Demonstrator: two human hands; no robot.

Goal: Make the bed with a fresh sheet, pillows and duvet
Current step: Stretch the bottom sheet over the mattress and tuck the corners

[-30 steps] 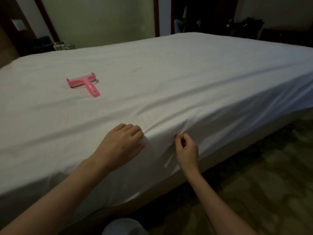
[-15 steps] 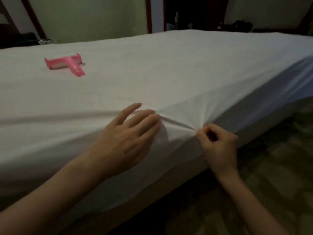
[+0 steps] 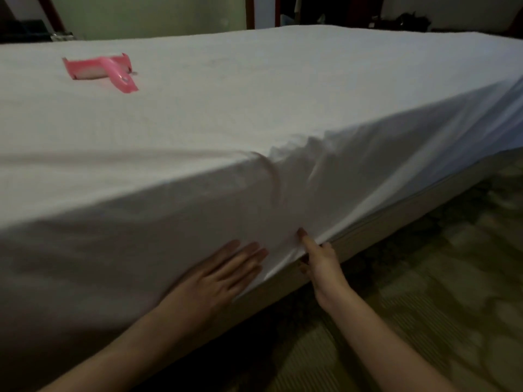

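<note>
Dim light fills a bedroom with a pale green wall (image 3: 147,15) at the back and patterned carpet (image 3: 441,292) on the floor beside the bed (image 3: 376,236). From the head view, a white sheet (image 3: 254,108) covers the whole top of the bed and hangs down its near side, lying mostly smooth on top with a bunch of creases at the bed's near edge. Along the bottom of the bed a beige base shows below the sheet's hem.

On the near side of the bed, the left hand (image 3: 220,275) lies flat against the hanging sheet, fingers straight and together, pressing the cloth to the bed's side. Just beside it, toward the foot of the bed's near side, the right hand (image 3: 319,261) pinches the sheet's lower hem at the seam above the base, thumb on the outside of the cloth and the other fingers curled under the edge. Folds run from that pinch up to the creases at the bed's near edge.

A pink lint roller (image 3: 102,70) lies on top of the bed, well away from both hands, toward the far left part of the sheet. Dark furniture stands beyond the far side of the bed; it is too dim to make out.
</note>
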